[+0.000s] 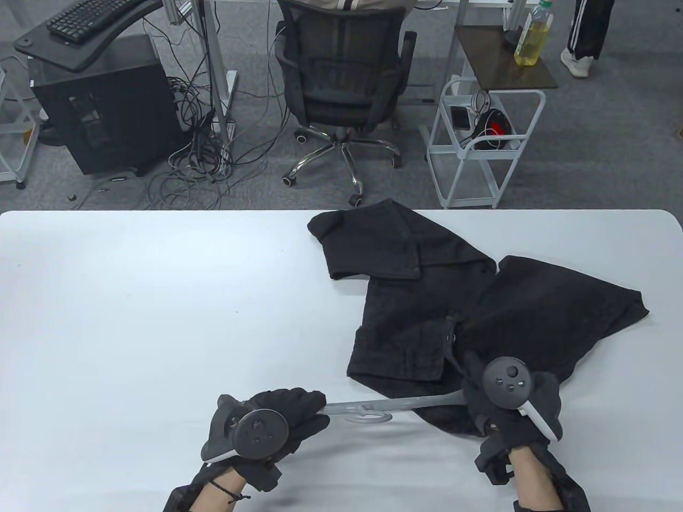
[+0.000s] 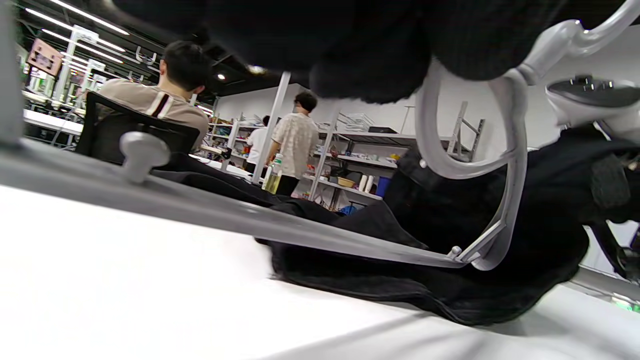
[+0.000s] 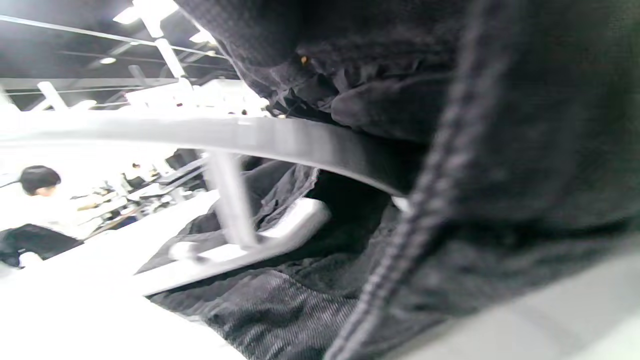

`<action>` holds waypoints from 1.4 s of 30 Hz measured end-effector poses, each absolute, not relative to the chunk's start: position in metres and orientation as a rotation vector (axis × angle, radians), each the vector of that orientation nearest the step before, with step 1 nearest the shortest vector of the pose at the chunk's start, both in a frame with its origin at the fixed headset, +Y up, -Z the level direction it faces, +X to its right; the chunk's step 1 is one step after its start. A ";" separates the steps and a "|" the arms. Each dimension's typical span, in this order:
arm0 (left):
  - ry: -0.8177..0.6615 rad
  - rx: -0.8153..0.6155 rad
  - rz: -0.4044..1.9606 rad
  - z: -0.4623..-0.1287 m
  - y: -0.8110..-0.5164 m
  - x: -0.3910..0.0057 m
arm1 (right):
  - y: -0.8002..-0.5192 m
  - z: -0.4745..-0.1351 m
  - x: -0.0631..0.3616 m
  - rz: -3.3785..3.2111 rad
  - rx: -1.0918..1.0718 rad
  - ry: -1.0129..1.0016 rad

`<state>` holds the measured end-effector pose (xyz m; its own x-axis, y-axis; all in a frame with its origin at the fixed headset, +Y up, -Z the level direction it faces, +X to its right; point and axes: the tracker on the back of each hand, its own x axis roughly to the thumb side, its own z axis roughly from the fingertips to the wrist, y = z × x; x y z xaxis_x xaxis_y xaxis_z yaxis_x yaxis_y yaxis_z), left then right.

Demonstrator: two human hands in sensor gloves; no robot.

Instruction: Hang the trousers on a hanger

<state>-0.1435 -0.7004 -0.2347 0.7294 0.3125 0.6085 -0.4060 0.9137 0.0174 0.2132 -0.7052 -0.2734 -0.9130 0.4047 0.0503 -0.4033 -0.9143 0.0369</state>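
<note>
Black trousers [image 1: 427, 298] lie crumpled on the white table [image 1: 160, 320], right of centre. A grey plastic hanger [image 1: 384, 408] lies level near the table's front edge, between my hands. My left hand [image 1: 315, 409] grips its left end. My right hand [image 1: 477, 397] grips its right end, over the trousers' near edge. The left wrist view shows the hanger's bar [image 2: 300, 230], its hook [image 2: 465, 165] and the trousers [image 2: 500, 290] behind. The right wrist view shows my gloved fingers [image 3: 390, 105] on the hanger's arm [image 3: 250, 137], with black cloth [image 3: 280, 310] around them.
Beyond the table's far edge stand an office chair [image 1: 341, 80] and a white wire cart [image 1: 480, 144]. The left half of the table is bare white surface.
</note>
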 end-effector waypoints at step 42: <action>-0.602 0.003 0.483 -0.252 -0.723 -0.147 | -0.684 -0.236 0.159 2.415 0.758 -0.206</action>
<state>-0.1468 -0.7229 -0.2520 0.7165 0.4354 0.5451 -0.4372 0.8891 -0.1355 0.1594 -0.6842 -0.2356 -0.6615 0.4945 0.5637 -0.5827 -0.8122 0.0287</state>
